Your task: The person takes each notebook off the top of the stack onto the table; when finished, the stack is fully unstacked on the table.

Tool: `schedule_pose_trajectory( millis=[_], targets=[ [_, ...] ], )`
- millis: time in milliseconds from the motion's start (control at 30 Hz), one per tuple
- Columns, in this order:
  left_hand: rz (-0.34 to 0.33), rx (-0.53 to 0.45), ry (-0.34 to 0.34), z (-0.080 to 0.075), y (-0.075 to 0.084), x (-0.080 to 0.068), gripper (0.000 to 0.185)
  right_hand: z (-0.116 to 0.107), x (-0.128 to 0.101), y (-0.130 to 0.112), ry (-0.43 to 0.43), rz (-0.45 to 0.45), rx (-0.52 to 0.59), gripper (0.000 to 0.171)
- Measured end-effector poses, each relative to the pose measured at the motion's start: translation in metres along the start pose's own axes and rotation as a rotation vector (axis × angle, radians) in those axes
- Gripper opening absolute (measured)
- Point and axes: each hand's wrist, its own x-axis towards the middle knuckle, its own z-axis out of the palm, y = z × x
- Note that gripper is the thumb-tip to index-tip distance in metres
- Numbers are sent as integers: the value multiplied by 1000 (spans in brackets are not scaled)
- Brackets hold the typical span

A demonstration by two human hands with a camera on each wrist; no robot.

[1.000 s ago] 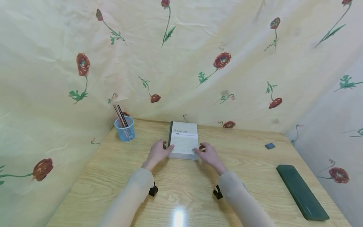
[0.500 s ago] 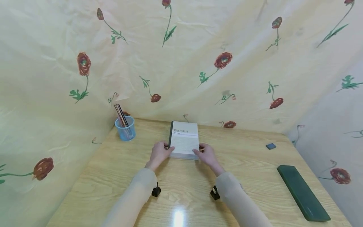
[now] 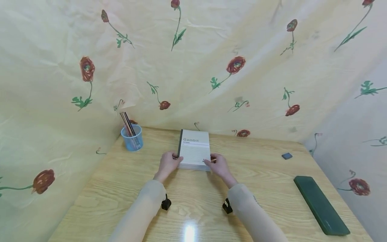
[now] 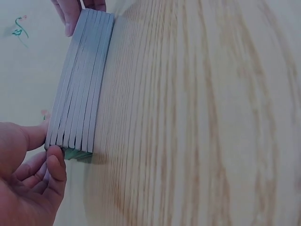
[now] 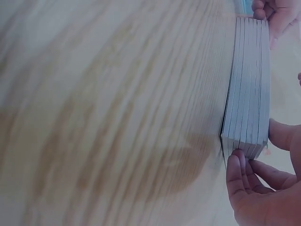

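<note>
A stack of several notebooks, with a white cover reading "Gambit" and a dark spine on the left, lies flat near the table's back edge. My left hand holds its near left corner, thumb on the top cover and bent fingers against the spine side. At the near right corner my right hand holds it the same way, thumb on top and fingers against the side. Both wrist views show the grey page edges of the notebooks facing me, with curled fingertips at the lower corner.
A blue cup with several pencils stands at the back left. On the right lie a small blue block and a long dark green case. Flowered cloth hangs behind the wooden table.
The fingers of both hands have drawn in against the sides of the notebook stack. The stack stays at about the same spot; the head view has shifted slightly.
</note>
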Motion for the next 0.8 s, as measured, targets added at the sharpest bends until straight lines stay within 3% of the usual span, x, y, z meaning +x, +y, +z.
schedule_pose_trajectory(
  millis=[333, 700, 800],
  targets=[
    [-102, -39, 27, -6, 1, -4, 30, -3, -3, 0, -37, -33, 1, 40],
    [-140, -305, 75, -39, -22, -3, 24, -3, -1, 1, -54, -23, -28, 31],
    [-179, -382, 88, -50, -31, -3, 27, -3, -1, 0, -58, -22, -28, 32]
  ],
)
